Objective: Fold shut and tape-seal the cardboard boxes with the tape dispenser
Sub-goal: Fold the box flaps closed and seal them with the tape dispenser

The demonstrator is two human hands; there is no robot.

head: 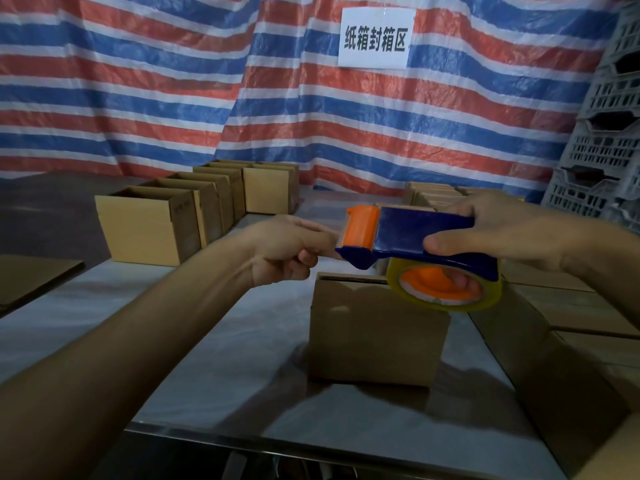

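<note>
Both bare forearms reach forward. The right hand (pixel 512 230) grips the tape dispenser (pixel 408 233) from above, thumb on its near side. The left hand (pixel 284 249), fingers curled, pinches its front end.

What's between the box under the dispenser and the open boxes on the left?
Head view: only bare table between box and open boxes; the left hand hovers above it.

The navy-blue plastic tape dispenser (pixel 415 233) is orange at guard and hub; yellowish clear tape roll (pixel 446 301); plain tan cardboard box (pixel 374 330); at twelve o'clock, red-white-blue striped tarpaulin (pixel 173 81).
</note>
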